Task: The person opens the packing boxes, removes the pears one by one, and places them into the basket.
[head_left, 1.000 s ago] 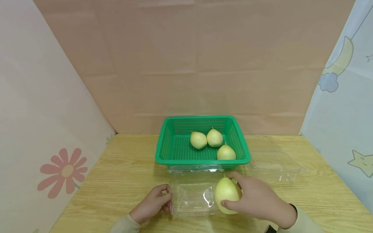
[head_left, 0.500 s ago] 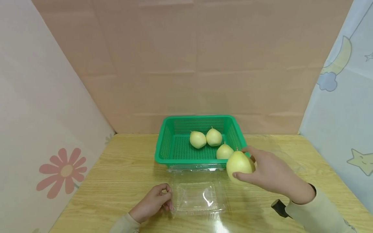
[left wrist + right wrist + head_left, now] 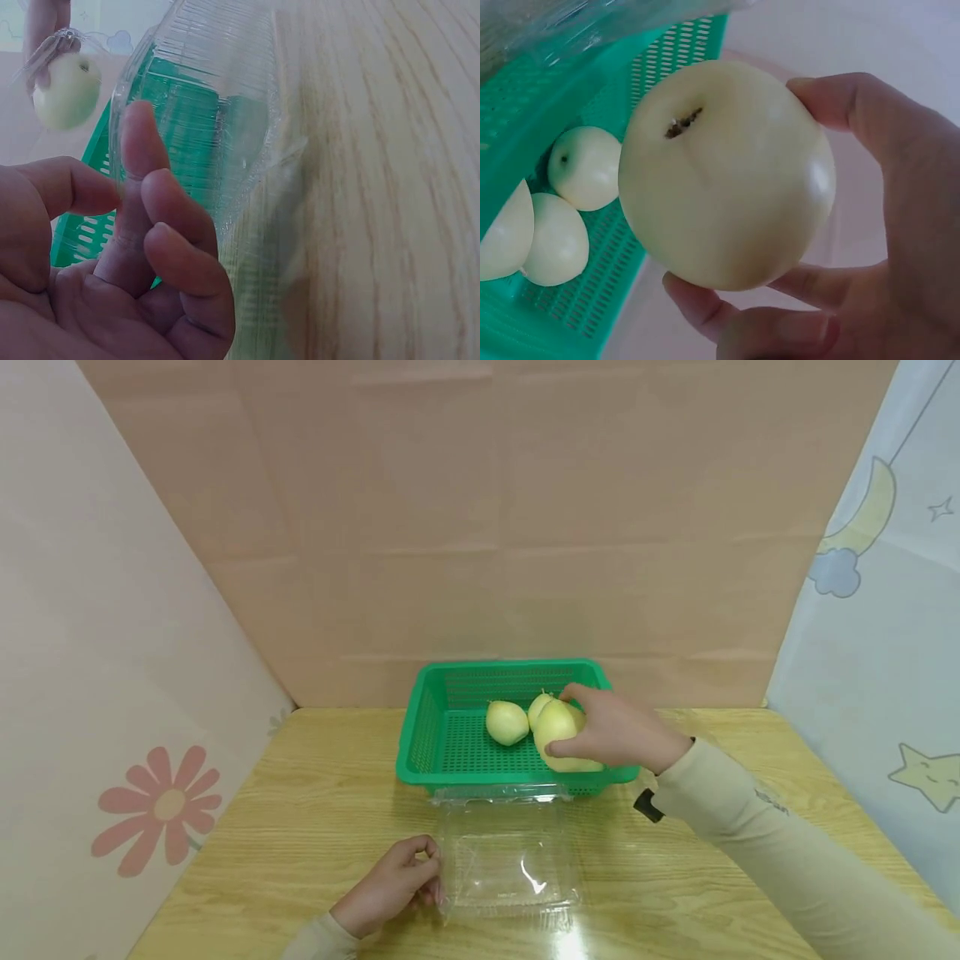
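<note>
My right hand (image 3: 626, 727) grips a large pale yellow-green pear (image 3: 555, 737) between thumb and fingers, over the right side of the green plastic basket (image 3: 457, 777). The right wrist view shows this pear (image 3: 727, 180) close up, its dark end facing the camera. Three more pears lie in the basket, including one at the left (image 3: 507, 723) and one partly hidden behind the held pear. With thumb and index finger, my left hand (image 3: 393, 881) pinches the left edge of a clear plastic container (image 3: 498, 864). That container sits on the table in front of the basket.
The wooden table (image 3: 322, 802) meets a tan backdrop (image 3: 495, 552) behind the basket. Patterned sheets stand at the left (image 3: 135, 635) and right (image 3: 885, 635). My right sleeve (image 3: 795, 852) crosses the table's right side.
My right hand has carried the pear from over the container's right edge, out rightward, then up and left to the basket. My left hand has stayed at the container's edge.
</note>
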`<state>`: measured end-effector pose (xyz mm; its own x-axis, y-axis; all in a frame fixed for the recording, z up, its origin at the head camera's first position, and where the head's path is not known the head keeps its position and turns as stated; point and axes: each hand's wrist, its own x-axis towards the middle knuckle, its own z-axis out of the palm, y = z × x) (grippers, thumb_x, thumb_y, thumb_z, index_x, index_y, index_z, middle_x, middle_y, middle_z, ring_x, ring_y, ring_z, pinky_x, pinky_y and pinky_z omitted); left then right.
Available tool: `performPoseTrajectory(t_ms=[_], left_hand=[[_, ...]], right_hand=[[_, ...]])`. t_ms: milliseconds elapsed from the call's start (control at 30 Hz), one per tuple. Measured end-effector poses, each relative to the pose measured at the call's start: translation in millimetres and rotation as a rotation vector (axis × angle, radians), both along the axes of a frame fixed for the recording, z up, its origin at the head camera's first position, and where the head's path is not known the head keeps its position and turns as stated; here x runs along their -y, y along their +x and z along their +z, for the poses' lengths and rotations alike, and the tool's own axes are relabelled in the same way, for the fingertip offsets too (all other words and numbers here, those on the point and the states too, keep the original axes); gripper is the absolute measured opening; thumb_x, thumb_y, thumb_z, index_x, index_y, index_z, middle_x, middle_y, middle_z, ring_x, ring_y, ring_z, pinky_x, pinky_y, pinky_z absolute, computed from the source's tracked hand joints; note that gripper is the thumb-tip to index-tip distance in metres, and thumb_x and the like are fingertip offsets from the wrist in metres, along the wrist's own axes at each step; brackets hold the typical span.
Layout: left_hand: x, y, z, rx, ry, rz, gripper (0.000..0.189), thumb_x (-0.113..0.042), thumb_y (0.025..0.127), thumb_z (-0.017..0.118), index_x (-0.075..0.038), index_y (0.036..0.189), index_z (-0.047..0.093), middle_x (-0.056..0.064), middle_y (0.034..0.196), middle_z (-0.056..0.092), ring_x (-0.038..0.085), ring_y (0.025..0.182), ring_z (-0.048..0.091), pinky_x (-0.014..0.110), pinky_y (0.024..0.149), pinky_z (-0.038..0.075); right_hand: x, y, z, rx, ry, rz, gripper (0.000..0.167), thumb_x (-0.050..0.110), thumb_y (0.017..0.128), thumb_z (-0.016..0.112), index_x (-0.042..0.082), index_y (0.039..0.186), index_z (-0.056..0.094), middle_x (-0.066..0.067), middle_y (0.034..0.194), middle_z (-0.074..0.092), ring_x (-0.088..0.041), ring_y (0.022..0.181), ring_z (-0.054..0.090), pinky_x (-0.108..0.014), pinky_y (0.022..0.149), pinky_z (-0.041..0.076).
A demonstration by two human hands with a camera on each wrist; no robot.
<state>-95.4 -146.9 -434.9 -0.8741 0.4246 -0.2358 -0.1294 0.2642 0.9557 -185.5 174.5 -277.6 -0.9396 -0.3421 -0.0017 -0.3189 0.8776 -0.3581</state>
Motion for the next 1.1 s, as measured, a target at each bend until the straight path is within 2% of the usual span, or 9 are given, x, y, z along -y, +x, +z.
performPoseTrajectory(t_ms=[200,333,433,567,733,833,1000,1100], left_hand=[[1.5,-0.3,-2.2,0.005,0.003,0.001,0.013,-0.013,0.103,0.048,-0.007,0.091,0.051,0.001,0.066,0.064,0.015,0.06,0.054,0.024,0.05,0.036],[1.6,0.6,-3.0,0.006,0.008,0.0,0.014,-0.013,0.102,0.049,-0.007,0.09,0.051,0.001,0.065,0.064,0.014,0.06,0.054,0.023,0.05,0.036],[1.3,1.1,-3.1,0.008,0.013,0.001,0.015,-0.014,0.102,0.049,-0.007,0.09,0.052,0.0,0.065,0.064,0.012,0.059,0.054,0.023,0.05,0.036],[0.9,1.1,-3.1,0.006,0.013,0.004,0.014,-0.014,0.102,0.049,-0.007,0.09,0.052,0.0,0.065,0.064,0.012,0.059,0.054,0.023,0.05,0.036],[0.4,-0.2,-3.4,0.001,0.011,0.005,0.013,-0.013,0.101,0.049,-0.007,0.09,0.052,0.001,0.065,0.064,0.013,0.059,0.054,0.024,0.05,0.035],[0.7,-0.9,-4.4,0.005,0.013,0.008,0.014,-0.013,0.102,0.049,-0.007,0.089,0.052,0.001,0.065,0.064,0.013,0.059,0.054,0.024,0.05,0.035],[1.3,-2.3,-5.2,0.007,0.014,0.006,0.014,-0.013,0.102,0.049,-0.007,0.09,0.052,0.001,0.065,0.064,0.013,0.06,0.054,0.024,0.05,0.035],[1.2,-3.4,-4.6,0.005,0.012,0.001,0.013,-0.013,0.101,0.049,-0.008,0.09,0.052,0.001,0.065,0.064,0.013,0.059,0.054,0.024,0.05,0.035]], right_hand=[[21.6,-35.1,-10.1,0.046,0.104,0.085,0.075,0.053,0.077,0.075,0.01,0.135,0.055,-0.001,0.098,0.067,-0.02,0.082,0.058,-0.033,0.063,0.046],[34.1,-55.3,-21.5,0.061,0.208,0.141,0.06,0.051,0.076,0.075,0.012,0.119,0.06,0.001,0.09,0.063,-0.019,0.078,0.055,-0.032,0.06,0.044],[43.2,-65.1,-30.2,0.076,0.274,0.183,0.048,0.047,0.074,0.076,0.013,0.103,0.059,0.001,0.084,0.06,-0.018,0.074,0.054,-0.032,0.058,0.044],[54.9,-70.4,-39.2,0.109,0.347,0.21,0.047,0.045,0.075,0.078,0.012,0.103,0.059,0.0,0.087,0.061,-0.019,0.076,0.056,-0.034,0.061,0.047],[67.1,-72.0,-49.4,0.132,0.433,0.204,0.057,0.046,0.076,0.081,0.009,0.116,0.062,-0.002,0.1,0.065,-0.018,0.083,0.057,-0.036,0.073,0.052],[72.9,-71.5,-52.9,0.158,0.449,0.196,0.059,0.042,0.077,0.082,0.009,0.121,0.062,-0.003,0.103,0.064,-0.018,0.084,0.055,-0.035,0.076,0.051],[78.0,-72.9,-55.2,0.218,0.423,0.146,0.045,0.037,0.078,0.082,0.011,0.11,0.063,-0.001,0.096,0.062,-0.019,0.08,0.052,-0.035,0.072,0.048],[79.1,-76.1,-56.3,0.239,0.429,0.113,0.043,0.038,0.077,0.083,0.012,0.103,0.061,-0.001,0.094,0.061,-0.019,0.081,0.053,-0.037,0.074,0.049]])
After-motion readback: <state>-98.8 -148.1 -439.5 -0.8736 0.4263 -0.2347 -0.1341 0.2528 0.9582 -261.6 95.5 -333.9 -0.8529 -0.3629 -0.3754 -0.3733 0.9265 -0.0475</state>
